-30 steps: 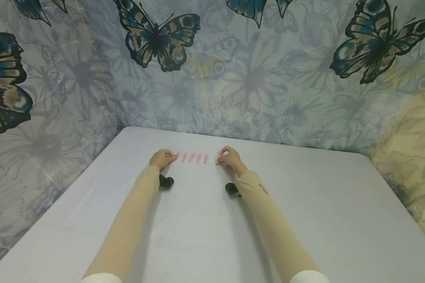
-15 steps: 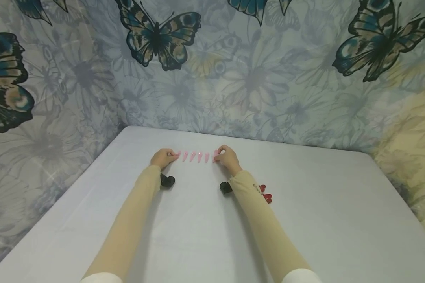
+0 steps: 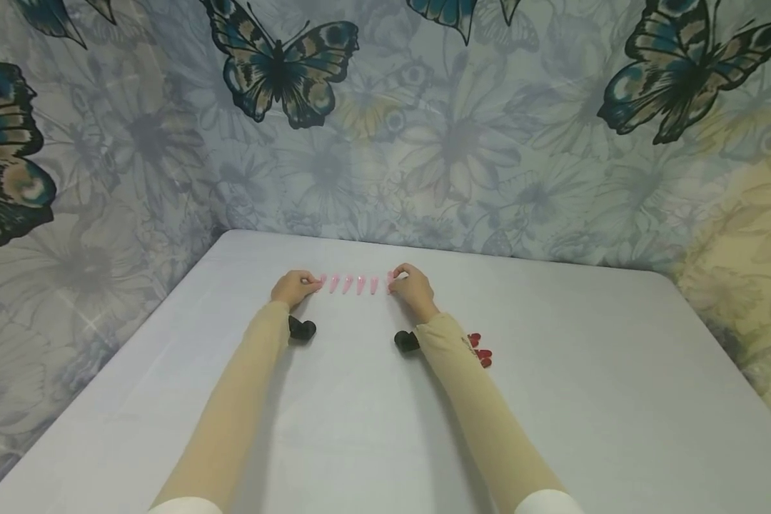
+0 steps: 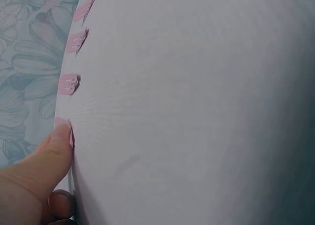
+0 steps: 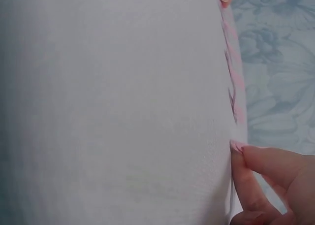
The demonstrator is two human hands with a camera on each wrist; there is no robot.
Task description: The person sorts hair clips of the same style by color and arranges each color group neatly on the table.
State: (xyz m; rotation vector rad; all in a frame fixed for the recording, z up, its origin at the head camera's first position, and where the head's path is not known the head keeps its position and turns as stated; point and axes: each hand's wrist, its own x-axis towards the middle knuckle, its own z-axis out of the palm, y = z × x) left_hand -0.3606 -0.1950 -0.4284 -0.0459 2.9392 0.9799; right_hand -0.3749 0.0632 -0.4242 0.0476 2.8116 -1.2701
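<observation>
A row of several small pink tapered clips (image 3: 360,285) lies near the table's back edge; in the left wrist view they show slots at the wide end. At the left end, my left hand (image 3: 292,288) pinches a pink clip (image 4: 61,120), its thumb over the face. My right hand (image 3: 414,289) pinches the clip at the right end (image 5: 236,145) between thumb and index finger, its tip showing beyond them. Both held clips stand in line with the row, close over the white tabletop. Fingers cover most of each held clip.
Red heart-shaped pieces (image 3: 483,354) lie by the right sleeve, partly hidden behind it. The white table (image 3: 591,385) meets a butterfly-patterned cloth (image 3: 462,143) at its back edge. Black wrist cameras (image 3: 303,330) sit under both cuffs.
My right hand has moved a little left with its clip, closer to the row. The red pieces have come out from behind the right sleeve. My left hand has stayed in place.
</observation>
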